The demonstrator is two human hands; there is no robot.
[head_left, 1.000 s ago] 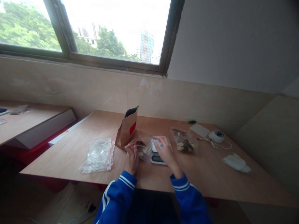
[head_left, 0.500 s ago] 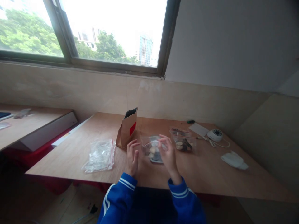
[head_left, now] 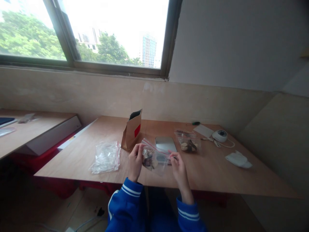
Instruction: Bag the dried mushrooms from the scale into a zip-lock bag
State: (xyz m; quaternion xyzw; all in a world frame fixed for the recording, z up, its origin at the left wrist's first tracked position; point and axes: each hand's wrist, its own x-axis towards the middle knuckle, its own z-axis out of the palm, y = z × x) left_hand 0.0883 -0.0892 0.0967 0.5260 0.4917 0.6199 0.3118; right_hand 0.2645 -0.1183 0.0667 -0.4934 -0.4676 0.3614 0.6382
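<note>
Bag: the small zip bag [head_left: 153, 159] is up off the scale now, lifted toward the person and hanging in the air above the near edge of the worktop [head_left: 217, 174], tilted with its red-lined top edge running from upper left down to the right.
Left hand: the left hand [head_left: 135, 160] has its grip closed on the bag's left top corner, fingers wrapped round the front of the plastic.
Right hand: the right hand [head_left: 178, 165], which was over the scale a second ago, has come off it and now pinches the bag's right top corner between thumb and fingertips.
Contents: dark and pale pieces sit bunched in the lower left of the bag; what they are is too small to tell.
Scale: the scale [head_left: 165, 144] is bare again, platform showing, just behind the bag and between the two hands.
What that means: judging by both grips sitting on the zip line, the weighing looks finished and the top edge is the part being worked.
Neighbours: brown paper pouch [head_left: 132, 130] stands open to the left of the scale; a second filled bag [head_left: 188, 142] lies to its right; a heap of empty clear bags [head_left: 106, 157] rests further left.
</note>
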